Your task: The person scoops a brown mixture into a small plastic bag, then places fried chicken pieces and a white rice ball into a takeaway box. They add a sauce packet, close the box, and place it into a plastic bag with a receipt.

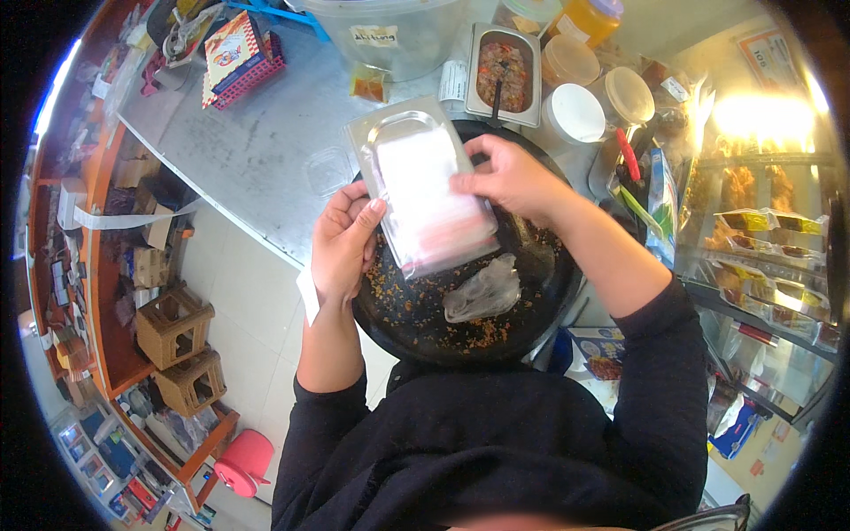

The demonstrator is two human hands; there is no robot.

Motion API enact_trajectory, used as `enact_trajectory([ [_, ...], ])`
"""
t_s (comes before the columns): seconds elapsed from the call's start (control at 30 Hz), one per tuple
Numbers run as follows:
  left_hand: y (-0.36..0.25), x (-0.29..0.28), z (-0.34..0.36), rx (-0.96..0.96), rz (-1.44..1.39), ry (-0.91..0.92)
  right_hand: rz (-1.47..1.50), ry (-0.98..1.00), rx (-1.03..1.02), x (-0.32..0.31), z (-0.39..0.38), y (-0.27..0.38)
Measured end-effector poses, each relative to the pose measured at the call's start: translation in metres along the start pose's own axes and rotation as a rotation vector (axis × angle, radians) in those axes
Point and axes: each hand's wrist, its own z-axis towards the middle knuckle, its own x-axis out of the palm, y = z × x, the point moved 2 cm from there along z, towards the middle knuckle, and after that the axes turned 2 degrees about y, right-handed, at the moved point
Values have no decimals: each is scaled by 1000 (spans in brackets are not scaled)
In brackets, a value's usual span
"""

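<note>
Holding: left hand (343,232) and right hand (522,184) pinch the pack (425,190) by opposite edges, thumbs uppermost, the other fingers partly hidden.
Pack: between both hands, clear and shiny, slanted over the pan (390,314).
Pan: beneath the grip, black, strewn with brown crumbs (482,336).
Bag (482,290): clear, crumpled, in the pan, nearer the person than the grip; contact with the pack cannot be told.
Tub (473,75): beyond the right hand, steel, holding chopped food (503,66).

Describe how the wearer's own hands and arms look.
The left hand and right hand are ungloved. Plain black sleeves stop well short of the wrists. A white strip shows at the left wrist; its kind is unclear.
</note>
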Motion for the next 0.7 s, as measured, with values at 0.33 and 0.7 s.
enact_trajectory([
  [0.33,0,-8,-6,166,-10,-5,-401,-702,-12,-133,27,37],
  [0.7,-1,-8,-19,182,37,-39,-808,-710,39,-143,-1,69],
])
